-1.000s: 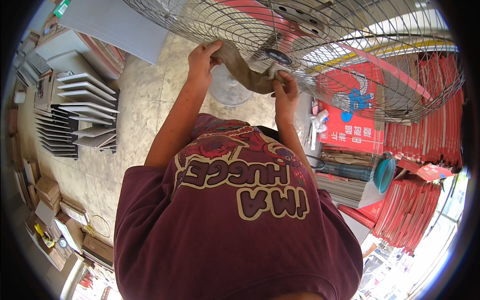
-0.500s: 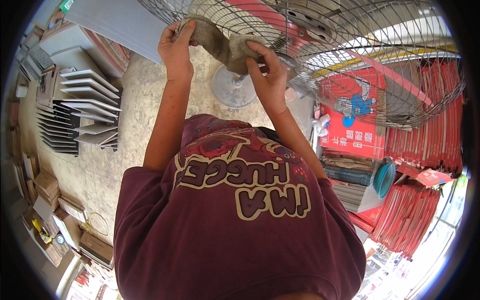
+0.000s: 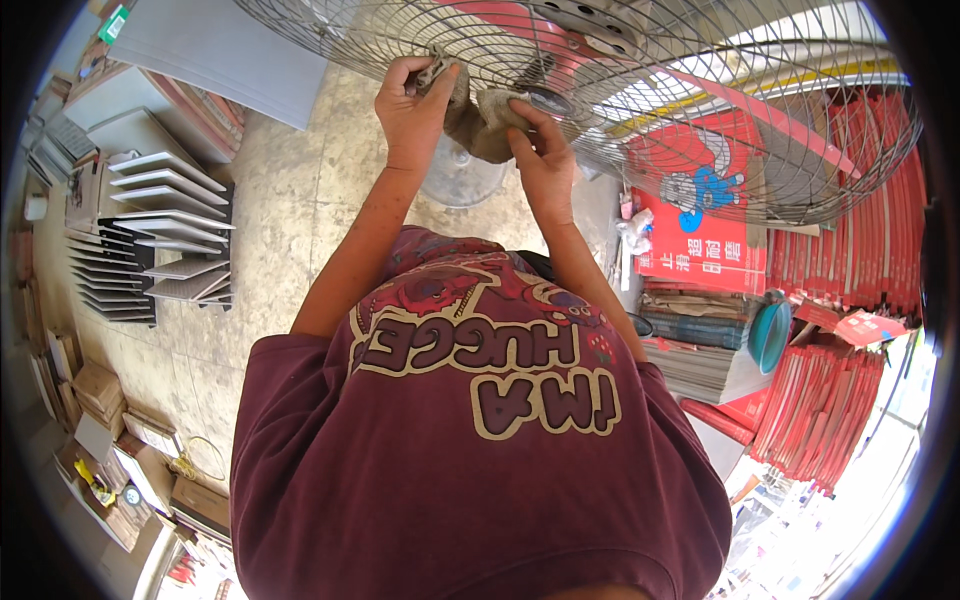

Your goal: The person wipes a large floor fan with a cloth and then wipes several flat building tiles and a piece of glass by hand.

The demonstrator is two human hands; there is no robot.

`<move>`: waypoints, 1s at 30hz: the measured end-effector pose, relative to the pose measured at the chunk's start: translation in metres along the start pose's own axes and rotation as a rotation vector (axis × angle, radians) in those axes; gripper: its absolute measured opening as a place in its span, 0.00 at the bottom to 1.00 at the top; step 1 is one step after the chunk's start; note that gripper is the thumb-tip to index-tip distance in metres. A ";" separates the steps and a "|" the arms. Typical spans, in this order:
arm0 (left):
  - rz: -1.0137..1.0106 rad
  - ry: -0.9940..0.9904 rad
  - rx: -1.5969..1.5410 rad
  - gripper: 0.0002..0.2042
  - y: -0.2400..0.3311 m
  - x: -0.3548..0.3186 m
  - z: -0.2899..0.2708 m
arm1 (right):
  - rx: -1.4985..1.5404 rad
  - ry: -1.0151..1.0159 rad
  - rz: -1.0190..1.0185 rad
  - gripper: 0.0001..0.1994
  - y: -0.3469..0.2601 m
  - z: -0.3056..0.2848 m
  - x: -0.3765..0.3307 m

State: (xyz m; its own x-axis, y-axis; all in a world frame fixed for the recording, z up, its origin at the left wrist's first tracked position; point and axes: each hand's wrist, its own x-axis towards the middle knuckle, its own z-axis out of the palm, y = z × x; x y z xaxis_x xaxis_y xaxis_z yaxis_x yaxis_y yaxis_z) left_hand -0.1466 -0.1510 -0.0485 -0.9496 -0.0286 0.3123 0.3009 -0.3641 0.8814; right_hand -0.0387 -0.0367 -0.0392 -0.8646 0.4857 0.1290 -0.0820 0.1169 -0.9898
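A damp-looking grey-brown cloth (image 3: 487,135) hangs bunched between my two hands at the top middle. My left hand (image 3: 412,118) pinches one end of it, thumb up against the wire guard of a large fan (image 3: 640,95). The other end is gripped by my right hand (image 3: 545,160), close to the lower rim of the same guard. Red blades (image 3: 770,115) show through the wires. Below the cloth stands a round grey base (image 3: 455,180) on the floor, partly hidden by my hands and the cloth.
To the left, white sample boards (image 3: 175,205) stand in a black rack, beside a grey panel (image 3: 220,60). Stacked red cartons (image 3: 815,415) and a teal round item (image 3: 770,338) are on the right. Cardboard boxes (image 3: 97,388) lie at lower left.
My left hand has moved right and slightly down, nearer my right hand. The cloth now sags in a shorter bunch, and the fan guard sits a little farther left in view.
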 end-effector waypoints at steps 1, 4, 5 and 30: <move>-0.006 -0.005 -0.013 0.10 0.000 -0.003 0.004 | -0.007 0.014 0.022 0.16 0.001 -0.006 -0.002; -0.049 -0.027 0.003 0.10 -0.004 -0.011 0.012 | -0.011 0.057 0.057 0.15 0.006 -0.026 -0.006; -0.066 -0.036 0.018 0.10 -0.006 -0.014 0.015 | -0.004 0.074 0.047 0.15 0.009 -0.033 -0.007; 0.050 -0.450 0.070 0.12 0.028 -0.080 0.117 | 0.062 0.449 -0.253 0.16 -0.039 -0.138 -0.043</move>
State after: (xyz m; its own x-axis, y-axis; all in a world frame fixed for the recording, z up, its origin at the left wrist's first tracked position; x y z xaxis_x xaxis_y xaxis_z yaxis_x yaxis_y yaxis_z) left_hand -0.0518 -0.0498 -0.0078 -0.8053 0.3687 0.4642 0.3651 -0.3085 0.8784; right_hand 0.0703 0.0572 0.0025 -0.5169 0.7743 0.3651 -0.3019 0.2341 -0.9241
